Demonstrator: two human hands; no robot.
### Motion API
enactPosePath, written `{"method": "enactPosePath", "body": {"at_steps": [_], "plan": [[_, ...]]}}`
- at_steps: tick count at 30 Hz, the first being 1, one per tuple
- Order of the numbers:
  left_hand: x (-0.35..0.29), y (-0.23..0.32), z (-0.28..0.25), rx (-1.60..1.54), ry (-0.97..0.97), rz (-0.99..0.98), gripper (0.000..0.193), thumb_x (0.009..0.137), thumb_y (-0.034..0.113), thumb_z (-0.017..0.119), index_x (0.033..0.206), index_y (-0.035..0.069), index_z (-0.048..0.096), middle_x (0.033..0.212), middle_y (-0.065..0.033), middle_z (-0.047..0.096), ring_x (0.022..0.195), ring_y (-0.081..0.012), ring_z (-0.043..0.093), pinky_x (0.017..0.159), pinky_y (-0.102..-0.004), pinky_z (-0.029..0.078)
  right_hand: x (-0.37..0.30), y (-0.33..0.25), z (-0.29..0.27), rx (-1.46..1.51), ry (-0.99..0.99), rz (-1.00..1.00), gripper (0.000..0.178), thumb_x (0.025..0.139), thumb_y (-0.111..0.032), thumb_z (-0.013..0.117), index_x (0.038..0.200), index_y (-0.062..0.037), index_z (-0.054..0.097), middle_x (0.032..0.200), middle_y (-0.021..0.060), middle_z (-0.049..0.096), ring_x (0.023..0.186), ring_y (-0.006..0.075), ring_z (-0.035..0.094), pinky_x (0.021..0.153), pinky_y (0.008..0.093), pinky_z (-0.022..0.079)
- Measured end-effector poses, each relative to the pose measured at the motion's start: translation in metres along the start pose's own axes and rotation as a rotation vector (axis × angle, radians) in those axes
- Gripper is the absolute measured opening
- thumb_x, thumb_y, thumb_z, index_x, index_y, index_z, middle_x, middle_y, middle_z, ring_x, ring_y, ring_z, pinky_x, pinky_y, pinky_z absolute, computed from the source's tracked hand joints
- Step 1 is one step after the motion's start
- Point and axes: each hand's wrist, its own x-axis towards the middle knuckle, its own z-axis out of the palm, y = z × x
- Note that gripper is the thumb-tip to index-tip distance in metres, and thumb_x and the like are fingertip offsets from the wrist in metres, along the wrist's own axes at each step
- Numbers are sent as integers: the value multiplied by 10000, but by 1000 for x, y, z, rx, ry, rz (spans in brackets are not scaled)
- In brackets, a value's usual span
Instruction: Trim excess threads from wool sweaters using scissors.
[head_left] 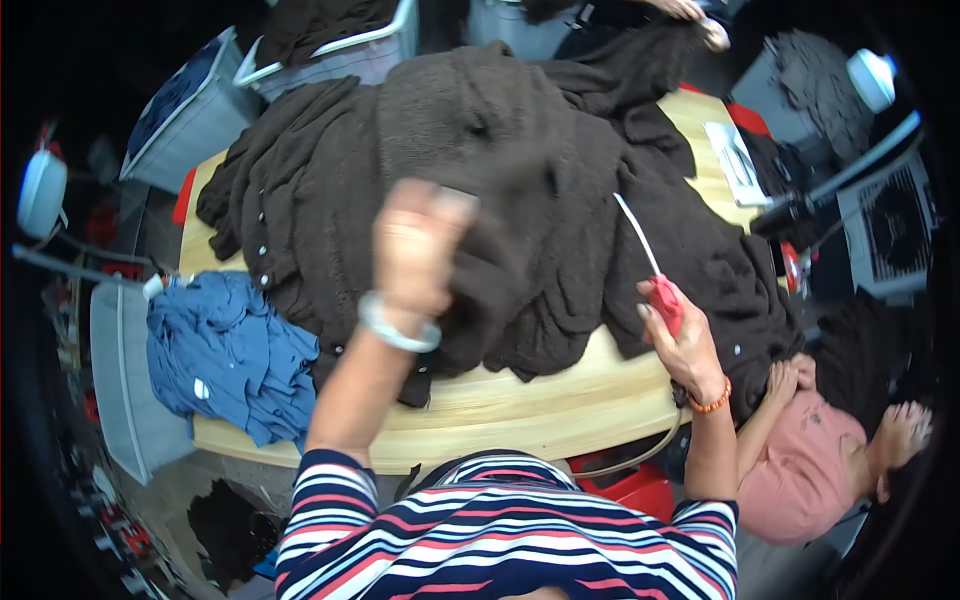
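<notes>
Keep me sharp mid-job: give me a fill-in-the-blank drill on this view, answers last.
The right hand grips the tool by its ____.
The orange bracelet is worn on the ____ wrist.
The blue clothes lie to the ____ of the dark clothes.
The wearer's shirt is patterned with ____.
Missing words: handle; right; left; stripes.

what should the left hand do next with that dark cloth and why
Probably lower the dark cloth and steady it on the dark pile: the left hand, blurred, seems to hold it raised, while the right hand grips the red-handled tool, its pale shaft apart from the left hand.
</notes>
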Motion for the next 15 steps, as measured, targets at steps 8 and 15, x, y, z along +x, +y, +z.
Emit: {"method": "enactPosePath", "body": {"at_steps": [8,15], "plan": [[-9,-11,-305,-204,771,92,422,1015,223,512,1296,-91,528,1298,-230,594,1157,-351,613,973,-506,524,4,31,10,-89,36,-102,248,927,-135,629,1151,-30,613,791,145,665,731,284,676,695,362,522],[-55,-97,-295,128,1082,111,398,936,99,616,1302,-20,516,1134,-193,633,1008,-288,640,894,-447,549,7,32,24,-166,-162,31,279,933,-219,630,1147,-43,602,982,211,691,943,419,657,801,448,524]]}}
